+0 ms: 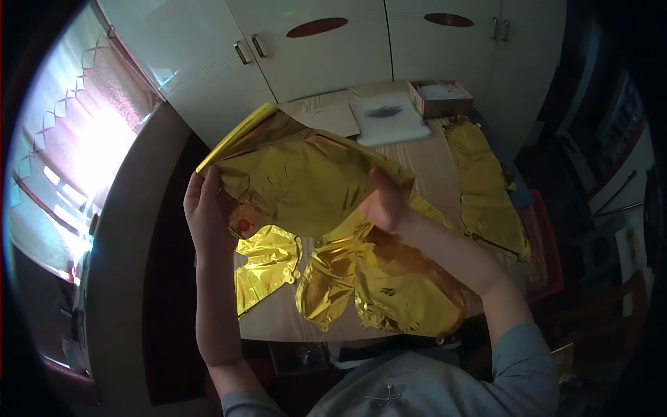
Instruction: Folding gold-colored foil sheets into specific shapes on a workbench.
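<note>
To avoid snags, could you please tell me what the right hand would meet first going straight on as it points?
The right hand would most likely meet the raised gold foil almost immediately, though depth is hard to judge here.

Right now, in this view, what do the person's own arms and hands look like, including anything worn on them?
The left hand and right hand are bare, with no gloves, watch or bracelet showing. The forearms are uncovered too, below short, plain-looking grey sleeves.

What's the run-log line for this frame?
left hand: pinching gold foil sheet | right hand: at sheet's right side | table: more foil pieces, open box
</note>
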Demonstrator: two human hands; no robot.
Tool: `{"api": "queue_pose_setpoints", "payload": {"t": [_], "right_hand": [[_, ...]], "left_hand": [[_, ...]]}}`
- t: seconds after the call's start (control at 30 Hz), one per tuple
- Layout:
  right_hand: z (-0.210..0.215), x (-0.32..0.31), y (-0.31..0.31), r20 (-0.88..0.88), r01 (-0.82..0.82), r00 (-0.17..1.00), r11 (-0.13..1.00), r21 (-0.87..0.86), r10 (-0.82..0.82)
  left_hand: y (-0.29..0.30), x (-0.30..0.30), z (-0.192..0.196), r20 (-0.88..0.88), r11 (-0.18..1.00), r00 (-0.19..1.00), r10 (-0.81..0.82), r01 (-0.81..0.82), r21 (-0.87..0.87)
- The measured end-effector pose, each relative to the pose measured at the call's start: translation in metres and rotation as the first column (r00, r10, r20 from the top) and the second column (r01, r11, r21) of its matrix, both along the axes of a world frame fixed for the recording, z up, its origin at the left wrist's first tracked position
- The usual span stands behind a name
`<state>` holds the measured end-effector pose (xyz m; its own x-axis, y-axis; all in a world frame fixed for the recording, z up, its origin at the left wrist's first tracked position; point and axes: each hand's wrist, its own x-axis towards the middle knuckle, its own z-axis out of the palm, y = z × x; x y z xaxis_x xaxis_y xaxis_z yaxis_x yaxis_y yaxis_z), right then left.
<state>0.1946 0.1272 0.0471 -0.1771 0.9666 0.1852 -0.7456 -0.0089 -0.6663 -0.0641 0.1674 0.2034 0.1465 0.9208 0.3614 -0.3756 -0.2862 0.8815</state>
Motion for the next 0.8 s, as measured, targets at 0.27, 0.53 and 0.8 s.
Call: {"api": "queue_pose_setpoints", "payload": {"t": [0.27, 0.53, 0.8], "right_hand": [[0.039, 0.083, -0.014, 0.213, 0.287, 0.948, 0.926, -0.247, -0.237], [0.034, 0.075, -0.029, 0.751, 0.428, 0.658, 0.848, -0.312, -0.056], [0.011, 0.078, -0.099, 0.287, 0.055, 0.947, 0.808, -0.587, 0.144]], "left_hand": [[-0.028, 0.014, -0.006, 0.066, 0.993, 0.996, -0.052, 0.045, 0.107], [-0.091, 0.04, -0.006, -0.299, 0.745, 0.927, 0.226, 0.033, 0.666], [-0.159, 0.124, -0.077, -0.732, 0.236, 0.677, -0.069, 0.724, 0.648]]}}
